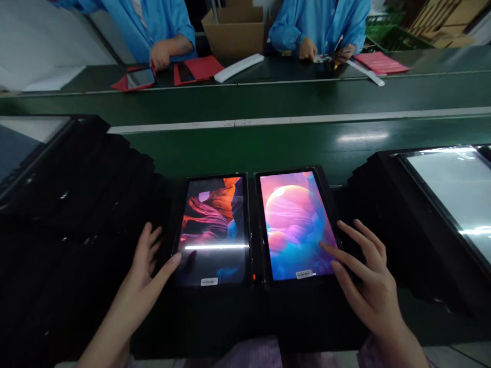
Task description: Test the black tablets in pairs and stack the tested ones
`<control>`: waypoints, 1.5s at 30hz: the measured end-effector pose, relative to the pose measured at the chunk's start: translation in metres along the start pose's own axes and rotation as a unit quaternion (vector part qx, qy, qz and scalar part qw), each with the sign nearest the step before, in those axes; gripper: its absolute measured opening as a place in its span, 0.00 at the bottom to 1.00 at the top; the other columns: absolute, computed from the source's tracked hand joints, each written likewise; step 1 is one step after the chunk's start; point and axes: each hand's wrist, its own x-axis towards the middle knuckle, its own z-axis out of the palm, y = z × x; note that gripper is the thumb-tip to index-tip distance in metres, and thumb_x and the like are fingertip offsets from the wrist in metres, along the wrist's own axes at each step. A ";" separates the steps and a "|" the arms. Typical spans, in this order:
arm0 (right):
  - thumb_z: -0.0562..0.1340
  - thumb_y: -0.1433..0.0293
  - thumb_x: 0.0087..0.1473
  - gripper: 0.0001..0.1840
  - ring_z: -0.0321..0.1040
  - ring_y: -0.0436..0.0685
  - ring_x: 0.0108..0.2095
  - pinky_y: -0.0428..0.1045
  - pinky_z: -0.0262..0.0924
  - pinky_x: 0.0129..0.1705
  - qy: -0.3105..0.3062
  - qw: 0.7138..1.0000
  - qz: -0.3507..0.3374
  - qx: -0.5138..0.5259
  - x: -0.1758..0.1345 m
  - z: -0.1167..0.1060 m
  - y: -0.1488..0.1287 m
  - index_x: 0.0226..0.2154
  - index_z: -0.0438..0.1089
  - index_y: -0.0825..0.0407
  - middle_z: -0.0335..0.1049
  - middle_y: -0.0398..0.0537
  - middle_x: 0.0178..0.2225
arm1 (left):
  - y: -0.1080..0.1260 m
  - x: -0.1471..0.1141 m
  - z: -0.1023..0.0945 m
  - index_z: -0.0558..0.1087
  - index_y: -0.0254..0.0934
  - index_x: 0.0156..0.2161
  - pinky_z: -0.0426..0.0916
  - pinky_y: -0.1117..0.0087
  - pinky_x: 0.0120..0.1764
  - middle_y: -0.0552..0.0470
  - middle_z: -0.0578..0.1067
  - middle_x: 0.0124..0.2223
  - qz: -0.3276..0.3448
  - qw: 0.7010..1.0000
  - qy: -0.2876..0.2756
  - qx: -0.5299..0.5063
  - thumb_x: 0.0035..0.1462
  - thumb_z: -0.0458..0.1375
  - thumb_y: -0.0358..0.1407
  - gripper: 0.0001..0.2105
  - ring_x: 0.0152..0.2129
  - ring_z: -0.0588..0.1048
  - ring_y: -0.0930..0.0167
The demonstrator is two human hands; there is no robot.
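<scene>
Two tablets lie side by side in front of me, both screens lit. The left tablet (215, 220) shows a dark picture with red and orange shapes, and a light streak reflects across it. On the right tablet (297, 225) is a bright picture of pink and blue spheres. Each has a small white label near its lower edge. My left hand (149, 271) is beside the left tablet, fingers apart, thumb at its lower left edge. Fingers spread, my right hand (368, 276) reaches over the right tablet's edge, index fingertip at the screen. Neither hand grips anything.
Dark stacks flank me: a left stack (76, 194) and a right stack (383, 204), each with a tablet-like panel on top. Beyond the green conveyor (238, 148), two people in blue work at a far bench with red sleeves (203, 66) and a cardboard box (233, 33).
</scene>
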 end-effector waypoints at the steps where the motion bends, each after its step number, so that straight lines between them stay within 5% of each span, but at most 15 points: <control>1: 0.60 0.72 0.71 0.16 0.56 0.73 0.73 0.68 0.68 0.59 -0.002 1.000 -0.002 0.004 0.000 0.000 0.000 0.55 0.77 0.44 0.67 0.56 0.67 | -0.001 -0.001 -0.001 0.45 0.45 0.79 0.57 0.41 0.71 0.39 0.57 0.79 -0.004 1.000 -0.002 -0.005 0.52 0.65 0.51 0.54 0.75 0.56 0.48; 12: 0.61 0.74 0.69 0.12 0.51 0.72 0.75 0.68 0.69 0.61 -0.047 0.996 -0.059 0.054 0.010 0.004 -0.029 0.47 0.80 0.47 0.68 0.57 0.65 | -0.010 -0.002 -0.012 0.51 0.48 0.78 0.60 0.43 0.71 0.42 0.59 0.78 -0.052 0.996 -0.057 0.041 0.56 0.64 0.53 0.49 0.77 0.49 0.48; 16: 0.63 0.75 0.66 0.12 0.53 0.71 0.74 0.66 0.72 0.61 -0.049 0.992 -0.084 0.077 0.016 0.004 -0.038 0.42 0.82 0.47 0.73 0.54 0.63 | -0.020 -0.004 -0.021 0.48 0.53 0.78 0.54 0.39 0.72 0.43 0.55 0.80 -0.015 0.994 -0.081 0.068 0.58 0.63 0.55 0.48 0.77 0.50 0.47; 20: 0.62 0.76 0.64 0.14 0.52 0.73 0.75 0.66 0.72 0.60 -0.056 0.991 -0.100 0.070 0.015 -0.003 -0.033 0.37 0.84 0.46 0.74 0.53 0.61 | -0.029 -0.009 -0.023 0.39 0.54 0.79 0.48 0.33 0.72 0.41 0.45 0.82 0.041 0.983 -0.128 0.128 0.54 0.67 0.59 0.57 0.77 0.47 0.43; 24: 0.61 0.73 0.67 0.15 0.48 0.76 0.76 0.71 0.70 0.60 -0.069 0.992 -0.090 0.050 0.011 0.002 -0.022 0.38 0.84 0.45 0.71 0.52 0.65 | -0.020 -0.010 -0.006 0.38 0.49 0.80 0.47 0.31 0.71 0.39 0.42 0.82 0.040 0.980 -0.087 0.173 0.50 0.68 0.62 0.61 0.77 0.44 0.40; 29: 0.62 0.74 0.69 0.14 0.41 0.77 0.78 0.77 0.64 0.64 -0.024 0.999 -0.025 -0.009 0.011 0.013 -0.019 0.52 0.79 0.45 0.58 0.50 0.74 | -0.002 0.000 0.008 0.38 0.45 0.80 0.49 0.34 0.72 0.37 0.46 0.81 0.015 0.993 -0.023 0.115 0.55 0.64 0.61 0.58 0.76 0.49 0.42; 33: 0.62 0.75 0.68 0.14 0.42 0.73 0.78 0.74 0.60 0.69 -0.009 0.999 -0.039 0.026 0.012 0.012 -0.026 0.51 0.79 0.45 0.59 0.46 0.74 | -0.003 -0.001 0.001 0.36 0.49 0.80 0.50 0.38 0.73 0.42 0.47 0.81 0.034 0.997 -0.041 0.057 0.60 0.62 0.55 0.53 0.76 0.51 0.47; 39: 0.63 0.74 0.68 0.11 0.48 0.72 0.77 0.70 0.66 0.65 -0.010 0.998 -0.054 0.040 0.011 0.012 -0.031 0.45 0.81 0.45 0.68 0.49 0.67 | -0.016 -0.004 -0.016 0.44 0.56 0.79 0.51 0.35 0.72 0.47 0.52 0.80 0.027 0.997 -0.052 0.059 0.60 0.63 0.55 0.48 0.76 0.53 0.47; 45: 0.63 0.75 0.67 0.12 0.56 0.73 0.73 0.68 0.71 0.61 -0.021 0.996 -0.063 0.061 0.016 0.011 -0.035 0.44 0.82 0.46 0.72 0.51 0.64 | -0.020 -0.004 -0.020 0.41 0.60 0.79 0.54 0.37 0.72 0.50 0.49 0.81 -0.003 0.993 -0.100 0.065 0.54 0.68 0.55 0.54 0.76 0.52 0.49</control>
